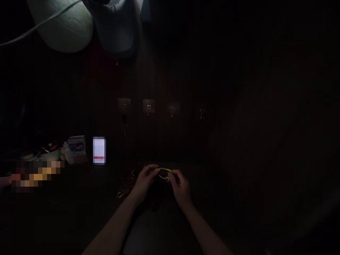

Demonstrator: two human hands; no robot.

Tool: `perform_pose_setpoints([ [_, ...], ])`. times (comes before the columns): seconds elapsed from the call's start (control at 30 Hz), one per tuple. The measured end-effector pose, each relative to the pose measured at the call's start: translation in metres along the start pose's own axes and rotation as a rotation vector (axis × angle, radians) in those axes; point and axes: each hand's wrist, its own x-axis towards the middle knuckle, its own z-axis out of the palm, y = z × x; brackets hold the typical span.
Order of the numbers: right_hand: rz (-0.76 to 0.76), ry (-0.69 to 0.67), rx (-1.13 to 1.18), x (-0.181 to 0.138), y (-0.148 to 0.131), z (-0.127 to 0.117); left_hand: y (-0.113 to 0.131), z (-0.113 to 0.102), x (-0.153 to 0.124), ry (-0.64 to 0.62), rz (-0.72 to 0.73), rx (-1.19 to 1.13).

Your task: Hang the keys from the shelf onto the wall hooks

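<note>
From my end of the feed, the yellow cord (165, 169) is the brightest thing near my hands: a small loop held between them, in front of me and above the dark work surface (79, 219). My left hand (145, 180) pinches the loop's left end between thumb and fingertips, and my right hand (182, 187) pinches its right end the same way, so the upper strand runs nearly straight from one grip to the other while the lower strand sags in a curve. A tiny pale piece shows by my right thumb; I cannot tell whether it belongs to the cord. Just left of my left wrist lies a dark tangle with yellow strands (121, 194), too dim for me to sort out. Farther left, a lit rectangular screen (99, 150), blurred into blocks, stands near a printed carton (77, 149), with a white bottle (68, 153) beside the carton and a pixelated orange patch (42, 176) nearer the left edge. On the dark wall beyond my hands I see four metal hooks (149, 106) in a row, the leftmost with something dark hanging below it. High on the left are a pale cap (66, 32) and a grey-blue cap (114, 32), side by side, and a white cable (47, 23) slants across the pale one.
</note>
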Motion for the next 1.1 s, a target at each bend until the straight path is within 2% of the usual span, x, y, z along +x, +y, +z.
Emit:
perform_pose_setpoints([
  [0.1,0.072,0.009,0.104,0.000,-0.005,0.001,-0.004,-0.004,-0.001,-0.056,0.002,0.023],
  [0.2,0.092,-0.039,0.149,0.002,-0.011,0.002,-0.004,-0.006,-0.002,-0.158,-0.055,-0.055],
  [0.3,0.035,-0.088,0.092,0.009,-0.020,0.000,-0.002,-0.006,-0.004,-0.273,-0.103,-0.121],
  [0.43,-0.081,-0.066,0.008,0.023,-0.029,-0.001,0.001,-0.005,-0.008,-0.371,-0.163,-0.116],
  [0.53,-0.105,-0.048,0.009,0.034,-0.032,0.002,0.004,-0.005,-0.010,-0.395,-0.173,-0.142],
  [0.67,-0.029,0.001,0.036,0.040,-0.032,0.009,0.009,-0.005,-0.013,-0.401,-0.187,-0.198],
  [0.93,0.155,0.127,0.110,0.027,-0.010,0.016,0.009,-0.006,-0.014,-0.383,-0.258,-0.196],
  [1.1,0.074,0.120,0.073,0.019,-0.007,0.013,0.005,-0.006,-0.016,-0.377,-0.234,-0.154],
])
